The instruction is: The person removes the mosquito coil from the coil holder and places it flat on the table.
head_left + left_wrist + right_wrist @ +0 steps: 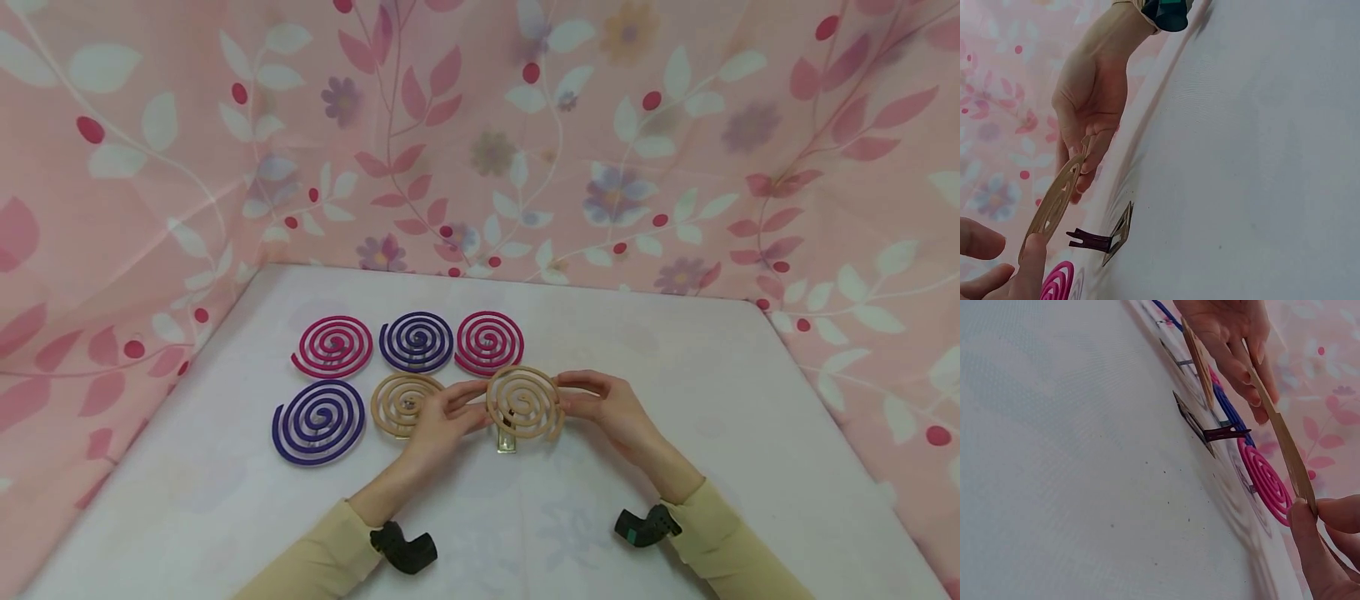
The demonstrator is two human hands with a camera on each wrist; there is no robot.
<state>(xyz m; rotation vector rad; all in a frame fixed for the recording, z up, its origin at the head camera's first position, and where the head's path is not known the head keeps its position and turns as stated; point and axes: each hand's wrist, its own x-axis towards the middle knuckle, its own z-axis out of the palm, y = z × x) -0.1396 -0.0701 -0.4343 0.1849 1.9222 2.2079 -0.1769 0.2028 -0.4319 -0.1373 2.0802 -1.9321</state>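
A tan mosquito coil (522, 403) is held up between both hands, over a small metal coil stand (507, 442). My left hand (438, 421) pinches its left edge, and my right hand (607, 408) pinches the opposite edge. From the left wrist view, the stand's dark upright prong (1090, 239) points toward the coil (1054, 200) with a gap between them. In the right wrist view, the thumb and fingers of my right hand (1329, 544) grip the coil's rim. A second tan coil (386, 408), partly hidden behind my left hand, sits on its own stand.
A purple coil (318, 422) lies at the left front. Behind it runs a row with a magenta coil (337, 343), another purple coil (417, 342) and another magenta coil (489, 343). Pink floral cloth (480, 125) surrounds the white table (712, 392).
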